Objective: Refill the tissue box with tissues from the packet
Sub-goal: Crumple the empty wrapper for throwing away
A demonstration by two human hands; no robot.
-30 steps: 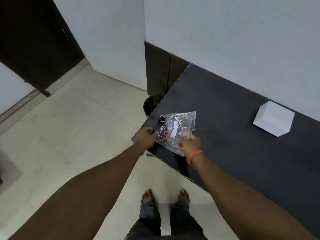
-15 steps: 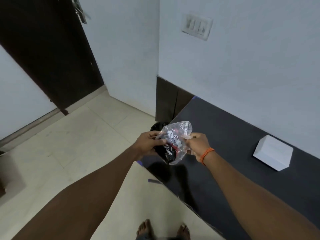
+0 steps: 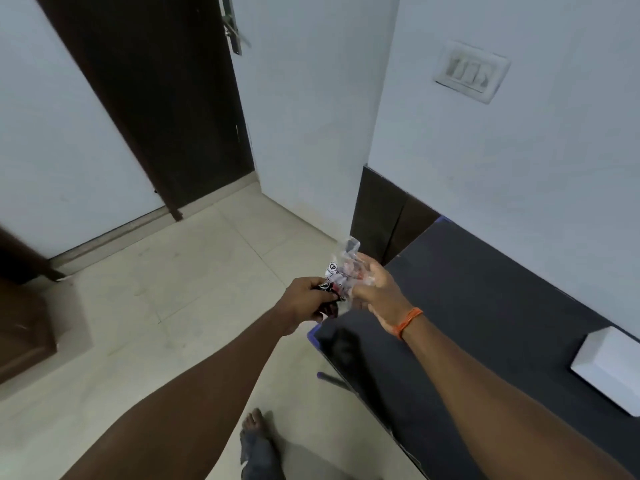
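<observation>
Hands meet above the dark bench's (image 3: 485, 323) near corner, sharing a crumpled clear packet (image 3: 341, 271) in the air. The left hand (image 3: 304, 301) has its grip clamped on the packet's dark lower end, the right hand (image 3: 375, 289) on its upper part. A white tissue box (image 3: 609, 368) sits well apart at the bench's right.

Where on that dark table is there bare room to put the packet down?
The dark table is bare between the hands and the white box, and back along the wall. Only the corner under both hands and the packet is crowded.
</observation>
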